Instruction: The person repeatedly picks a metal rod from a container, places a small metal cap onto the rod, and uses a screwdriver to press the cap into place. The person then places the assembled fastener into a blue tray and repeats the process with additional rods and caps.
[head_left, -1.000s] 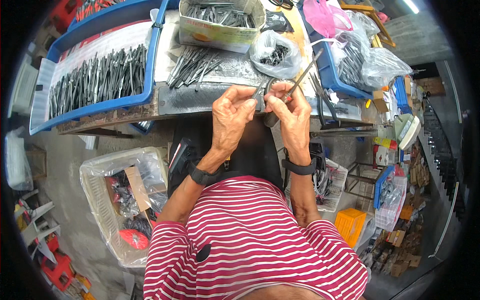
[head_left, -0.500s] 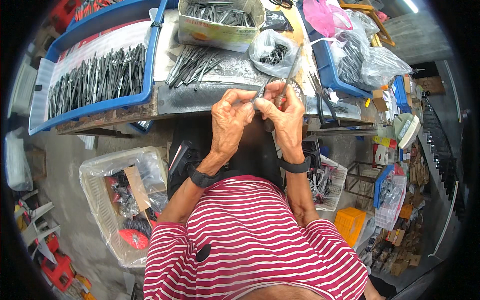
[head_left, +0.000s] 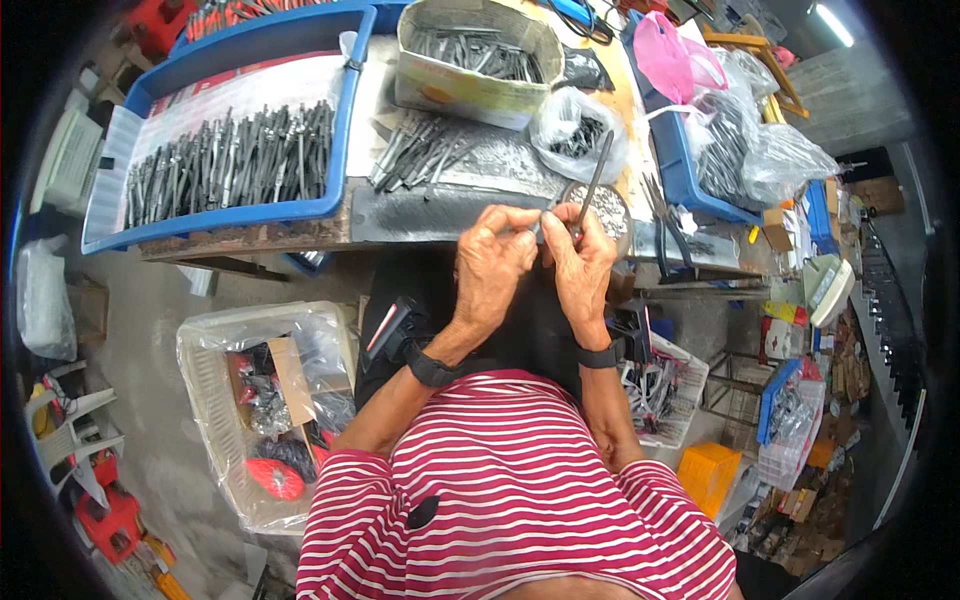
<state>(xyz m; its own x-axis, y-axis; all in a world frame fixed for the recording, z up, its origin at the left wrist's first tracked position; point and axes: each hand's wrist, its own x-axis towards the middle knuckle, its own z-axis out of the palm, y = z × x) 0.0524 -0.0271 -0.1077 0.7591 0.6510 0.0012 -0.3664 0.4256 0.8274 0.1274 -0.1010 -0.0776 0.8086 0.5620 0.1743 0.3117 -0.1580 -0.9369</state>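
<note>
My left hand [head_left: 492, 265] is closed in a pinch at the table's front edge, its fingertips meeting those of my right hand around a tiny grey piece [head_left: 541, 224], mostly hidden. In my right hand [head_left: 583, 270] sits a long, thin, dark file-like tool [head_left: 597, 180], its shaft slanting up and away. Just beyond is a round dish [head_left: 622, 238] of small pale bits. Pliers [head_left: 668, 222] lie to its right. Loose dark metal strips [head_left: 418, 155] form a pile on the tabletop, beside a clear bag [head_left: 612, 150] of small dark parts.
An open carton [head_left: 470, 98] of dark strips stands at the back. Blue trays flank the work area: the left tray [head_left: 345, 140] holds rows of dark parts, the right tray [head_left: 690, 195] bagged ones. A cream basket [head_left: 205, 400] and a yellow-orange crate [head_left: 708, 478] stand below.
The whole scene has shifted slightly right and down in view. My hands have drawn closer together, and the tool's shaft stands a little steeper; its brown lower end no longer shows.
</note>
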